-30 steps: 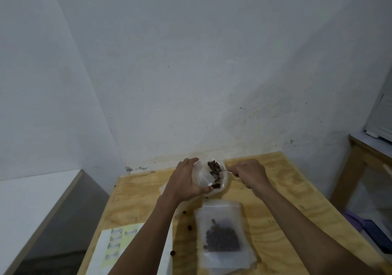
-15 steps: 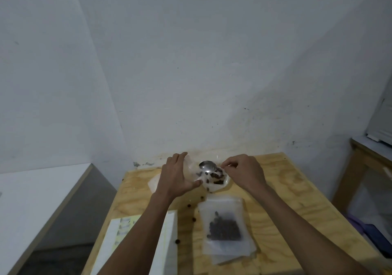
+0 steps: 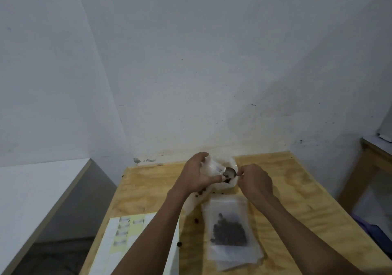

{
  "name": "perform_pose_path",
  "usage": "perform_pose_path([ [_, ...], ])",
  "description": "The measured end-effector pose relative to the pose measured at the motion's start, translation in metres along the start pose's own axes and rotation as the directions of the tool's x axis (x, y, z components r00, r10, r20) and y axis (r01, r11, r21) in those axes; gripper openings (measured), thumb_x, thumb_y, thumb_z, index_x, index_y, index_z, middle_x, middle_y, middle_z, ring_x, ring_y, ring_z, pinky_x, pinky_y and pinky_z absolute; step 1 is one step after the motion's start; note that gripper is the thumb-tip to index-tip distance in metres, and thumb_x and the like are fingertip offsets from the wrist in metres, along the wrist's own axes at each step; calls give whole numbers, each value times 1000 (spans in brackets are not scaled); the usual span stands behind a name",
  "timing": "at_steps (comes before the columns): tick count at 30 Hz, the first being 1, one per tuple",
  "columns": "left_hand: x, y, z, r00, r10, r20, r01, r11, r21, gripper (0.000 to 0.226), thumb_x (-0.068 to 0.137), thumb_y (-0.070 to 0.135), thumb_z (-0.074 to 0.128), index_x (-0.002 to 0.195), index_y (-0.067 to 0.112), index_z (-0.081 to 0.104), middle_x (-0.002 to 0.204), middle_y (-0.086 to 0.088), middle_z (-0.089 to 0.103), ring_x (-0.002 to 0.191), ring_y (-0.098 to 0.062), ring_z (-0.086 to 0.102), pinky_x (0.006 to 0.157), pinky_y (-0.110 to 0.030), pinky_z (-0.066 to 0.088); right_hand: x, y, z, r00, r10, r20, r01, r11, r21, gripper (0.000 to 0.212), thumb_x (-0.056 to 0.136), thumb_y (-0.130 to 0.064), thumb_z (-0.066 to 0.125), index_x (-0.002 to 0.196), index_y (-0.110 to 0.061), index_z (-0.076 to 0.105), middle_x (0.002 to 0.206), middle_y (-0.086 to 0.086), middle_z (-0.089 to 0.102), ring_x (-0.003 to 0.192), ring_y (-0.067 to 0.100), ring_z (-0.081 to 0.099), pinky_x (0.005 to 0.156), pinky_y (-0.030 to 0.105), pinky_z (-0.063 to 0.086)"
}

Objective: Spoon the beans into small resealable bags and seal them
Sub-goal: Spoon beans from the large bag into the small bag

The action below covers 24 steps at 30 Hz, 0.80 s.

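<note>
A: Left hand [image 3: 196,174] grips a small clear bag [image 3: 214,168] near the table's far edge, fingers curled round its mouth. Hard to read; the plastic blurs into the wall.

B: Right hand [image 3: 255,181] pinches a spoon [image 3: 230,172] at that mouth, its handle hidden in the fingers. Dark beans [image 3: 227,180] sit just under the bowl.

A: On the wooden table [image 3: 297,200], a filled bag [image 3: 230,230] lies flat between the forearms, atop more bags near the front edge.

B: Loose beans are scattered beside it. A printed sheet [image 3: 127,238] lies at the left edge, cut off below, partly under the left forearm.

A: Bare wood runs along the right side.
</note>
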State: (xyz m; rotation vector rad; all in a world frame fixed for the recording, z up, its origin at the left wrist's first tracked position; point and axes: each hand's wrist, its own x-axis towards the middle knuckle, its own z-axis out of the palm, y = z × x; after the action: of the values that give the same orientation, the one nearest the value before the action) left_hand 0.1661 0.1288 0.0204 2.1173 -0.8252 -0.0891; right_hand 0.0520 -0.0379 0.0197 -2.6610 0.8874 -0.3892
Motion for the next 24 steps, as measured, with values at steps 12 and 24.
perform_pose_path([
  [12,20,21,22,998,-51,-37,39,961,-273,86,58,66,83,130,27,58,119,9,65,105,-11,64,80,-24,56,-3,15,7,993,33,110,-53,983,178,27,91,-14,63,112,-24,78,111,1,76,96,22,71,67,25,46],
  [24,36,33,24,1000,-2,0,2,992,-128,90,64,58,88,138,20,53,125,5,58,111,-14,58,84,-22,46,6,18,10,959,74,274,-196,870,451,18,87,-21,68,81,-14,83,83,3,79,76,20,72,72,38,60],
])
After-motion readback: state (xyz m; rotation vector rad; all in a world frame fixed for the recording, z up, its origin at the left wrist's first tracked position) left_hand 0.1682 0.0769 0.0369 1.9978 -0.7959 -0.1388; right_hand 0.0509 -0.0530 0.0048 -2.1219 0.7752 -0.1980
